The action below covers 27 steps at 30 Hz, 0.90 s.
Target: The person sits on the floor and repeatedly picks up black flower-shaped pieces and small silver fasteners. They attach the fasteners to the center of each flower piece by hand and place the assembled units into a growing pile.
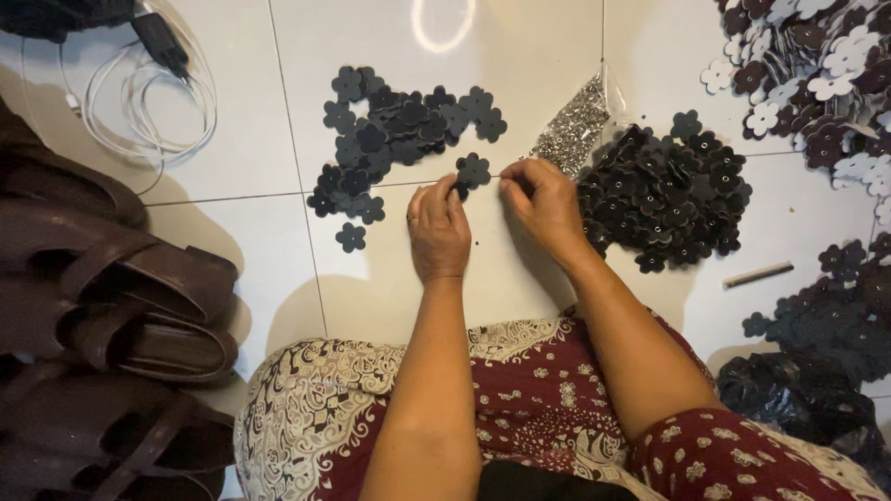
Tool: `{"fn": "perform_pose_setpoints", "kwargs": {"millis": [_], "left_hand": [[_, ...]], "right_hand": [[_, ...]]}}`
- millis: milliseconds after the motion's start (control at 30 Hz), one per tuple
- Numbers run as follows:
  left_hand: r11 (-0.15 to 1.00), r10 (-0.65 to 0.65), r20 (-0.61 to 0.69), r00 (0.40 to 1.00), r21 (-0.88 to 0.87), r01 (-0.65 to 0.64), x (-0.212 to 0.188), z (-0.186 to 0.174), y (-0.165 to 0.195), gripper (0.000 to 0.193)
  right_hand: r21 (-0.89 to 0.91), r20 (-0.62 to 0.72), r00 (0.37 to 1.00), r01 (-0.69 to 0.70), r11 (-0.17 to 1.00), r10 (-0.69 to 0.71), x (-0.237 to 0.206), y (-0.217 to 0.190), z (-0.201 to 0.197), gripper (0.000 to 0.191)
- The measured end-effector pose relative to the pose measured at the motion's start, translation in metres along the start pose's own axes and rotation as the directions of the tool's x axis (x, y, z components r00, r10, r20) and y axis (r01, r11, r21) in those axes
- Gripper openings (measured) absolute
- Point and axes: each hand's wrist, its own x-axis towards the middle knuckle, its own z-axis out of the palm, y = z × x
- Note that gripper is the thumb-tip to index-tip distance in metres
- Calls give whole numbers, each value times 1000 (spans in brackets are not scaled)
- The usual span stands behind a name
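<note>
the left hand (pixel 438 230) and the right hand (pixel 546 206) meet over the white tiled floor (pixel 520 56), palms down, fingers pointing away from the person. between them sits one dark flower-shaped cutout (pixel 473 171), lying just beyond the left hand's fingertips. the left grip is narrow, thumb and forefinger pinched on the near edge of that cutout. the right grip is also narrow, fingertips pressed together just to the right of the cutout, with a thin line running from them toward it; what the right fingers pinch is too small to tell.

beyond the hands, a loose spread of flat dark flower cutouts (pixel 390 139) lies on the floor, with a single one (pixel 350 237) apart to the left of the left hand. just right of the right hand is a heap of dark cutouts with small metal centres (pixel 668 195), and behind it a clear bag of small silvery pieces (pixel 571 130). a mixed pile of white and dark flowers (pixel 817 74) fills the far right corner. brown sandals (pixel 111 297) are stacked at the left, and a white cable (pixel 148 102) is coiled at the far left. the person's lap is covered by patterned red and cream cloth (pixel 520 390).
</note>
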Motion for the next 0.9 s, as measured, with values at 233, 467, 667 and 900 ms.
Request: {"fn": "perform_pose_setpoints", "kwargs": {"millis": [233, 467, 667, 900], "left_hand": [[994, 89, -22, 996, 71, -88, -1, -3, -3, 38], [990, 90, 31, 995, 110, -93, 1, -5, -3, 44], [986, 121, 46, 992, 106, -125, 1, -8, -7, 49], [985, 140, 43, 989, 91, -144, -1, -7, -10, 50]], "right_hand": [[270, 144, 989, -73, 960, 35, -13, 0, 34, 12], [270, 104, 994, -66, 960, 39, -15, 0, 38, 9], [365, 152, 986, -114, 924, 62, -14, -1, 44, 10], [285, 126, 990, -99, 953, 65, -17, -5, 46, 10]]}}
